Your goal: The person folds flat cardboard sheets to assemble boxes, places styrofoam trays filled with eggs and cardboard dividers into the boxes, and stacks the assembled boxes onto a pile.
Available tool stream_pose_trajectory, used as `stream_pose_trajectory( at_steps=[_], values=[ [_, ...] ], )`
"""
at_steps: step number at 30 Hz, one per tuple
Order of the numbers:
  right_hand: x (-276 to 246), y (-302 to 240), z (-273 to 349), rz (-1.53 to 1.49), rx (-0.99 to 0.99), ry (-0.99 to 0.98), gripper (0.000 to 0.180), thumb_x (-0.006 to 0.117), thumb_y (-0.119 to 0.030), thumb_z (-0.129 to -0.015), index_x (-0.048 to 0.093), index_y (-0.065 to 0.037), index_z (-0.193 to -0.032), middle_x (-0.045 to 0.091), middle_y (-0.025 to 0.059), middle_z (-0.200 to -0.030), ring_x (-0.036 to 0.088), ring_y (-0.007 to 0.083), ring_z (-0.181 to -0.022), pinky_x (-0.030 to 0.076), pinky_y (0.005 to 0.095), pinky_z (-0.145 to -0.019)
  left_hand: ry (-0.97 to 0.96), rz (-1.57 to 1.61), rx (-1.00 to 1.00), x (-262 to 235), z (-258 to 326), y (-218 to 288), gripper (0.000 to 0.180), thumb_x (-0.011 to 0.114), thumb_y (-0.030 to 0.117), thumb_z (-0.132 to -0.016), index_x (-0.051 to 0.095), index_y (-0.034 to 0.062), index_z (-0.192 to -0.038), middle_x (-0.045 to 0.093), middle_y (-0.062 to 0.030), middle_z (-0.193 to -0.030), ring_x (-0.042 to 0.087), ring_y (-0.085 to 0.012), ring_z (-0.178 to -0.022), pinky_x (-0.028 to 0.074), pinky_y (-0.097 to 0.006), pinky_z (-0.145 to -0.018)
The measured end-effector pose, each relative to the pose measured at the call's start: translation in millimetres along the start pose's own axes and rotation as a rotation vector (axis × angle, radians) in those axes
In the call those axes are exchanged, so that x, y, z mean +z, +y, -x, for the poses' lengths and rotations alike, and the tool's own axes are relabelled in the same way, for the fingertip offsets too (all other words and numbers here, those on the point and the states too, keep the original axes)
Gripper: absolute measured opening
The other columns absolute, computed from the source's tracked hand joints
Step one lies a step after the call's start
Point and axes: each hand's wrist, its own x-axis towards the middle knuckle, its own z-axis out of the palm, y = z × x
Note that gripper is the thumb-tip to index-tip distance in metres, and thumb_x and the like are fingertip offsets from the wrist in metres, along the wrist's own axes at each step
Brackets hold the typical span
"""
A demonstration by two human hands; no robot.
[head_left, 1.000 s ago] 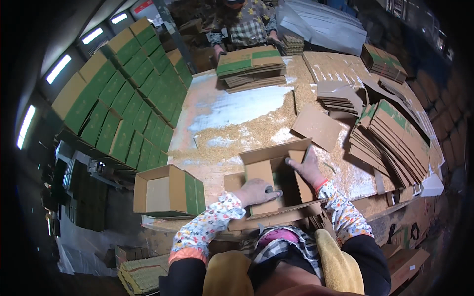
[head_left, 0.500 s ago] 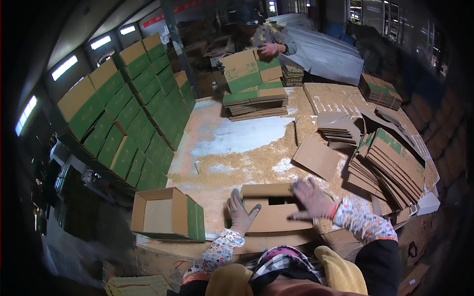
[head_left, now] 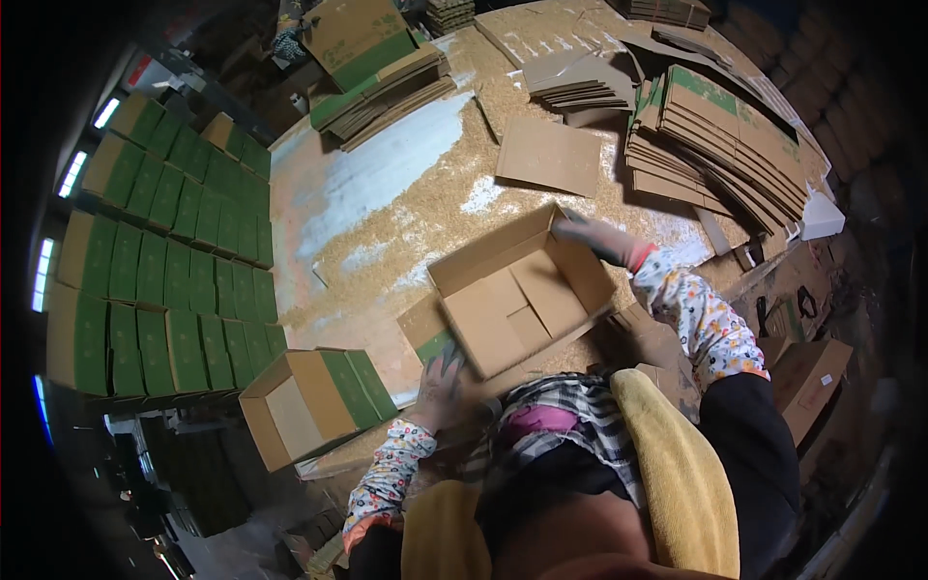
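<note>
An open-topped brown cardboard box (head_left: pixel 517 309) sits turned at an angle at the table's near edge, its crossed bottom flaps showing inside. My right hand (head_left: pixel 604 242), gloved and a little blurred, grips the box at its far right corner. Beside the near left corner is my left hand (head_left: pixel 440 391), also gloved, fingers stretched out toward a brown-and-green cardboard panel (head_left: pixel 425 329) that shows along the box's left side. Whether that panel belongs to the box I cannot tell. Another open box (head_left: pixel 309 401), brown and green, lies on its side to the left.
Flat cartons are stacked at the far left (head_left: pixel 387 92) and right (head_left: pixel 715 135). A loose cardboard sheet (head_left: pixel 549 157) lies on the sawdust-strewn table (head_left: pixel 387 232). Green-and-brown boxes (head_left: pixel 174 261) form a wall at left. Across the table, a co-worker's sleeve (head_left: pixel 288 34) shows.
The box has turned at an angle and its inside now shows. My right hand has moved to its far corner, my left hand down and left. The view has tilted downward and swung.
</note>
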Motion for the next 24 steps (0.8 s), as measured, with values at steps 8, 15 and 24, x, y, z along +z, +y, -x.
stream_pose_trajectory(
  at_steps=[8,15,24],
  values=[
    [51.5,56.6,-51.0,-0.048,0.135,0.265,0.057,0.051,-0.053,-0.091,0.049,-0.002,-0.117,0.053,0.0176,-0.107,0.051,0.0269,-0.100,0.042,0.0358,-0.086,0.336,0.282,-0.632,-12.7,-112.6,-34.3,0.049,0.064,0.011,-0.083,0.049,0.0038,-0.129,0.050,-0.0190,-0.127,0.046,-0.0324,-0.120,0.040,-0.039,-0.099],
    [-56.8,136.6,-239.1,-0.572,0.170,0.329,0.011,0.057,-0.016,-0.090,0.058,-0.005,-0.092,0.063,0.0096,-0.073,0.059,0.0196,-0.057,0.047,0.0322,-0.050,0.202,0.338,-0.720,-20.6,-128.7,-35.5,0.031,0.066,0.012,-0.079,0.060,0.0034,-0.109,0.059,-0.0167,-0.110,0.056,-0.0335,-0.105,0.044,-0.040,-0.092],
    [-143.2,95.6,-437.9,-0.214,-0.539,1.234,0.033,0.068,-0.028,-0.087,0.062,-0.001,-0.105,0.065,0.0056,-0.101,0.059,0.0167,-0.091,0.048,0.0352,-0.080,0.148,0.341,-0.731,-21.9,-144.3,-40.1,0.032,0.062,0.003,-0.080,0.059,0.0016,-0.112,0.060,-0.0169,-0.105,0.059,-0.0317,-0.098,0.048,-0.036,-0.085]
  ],
)
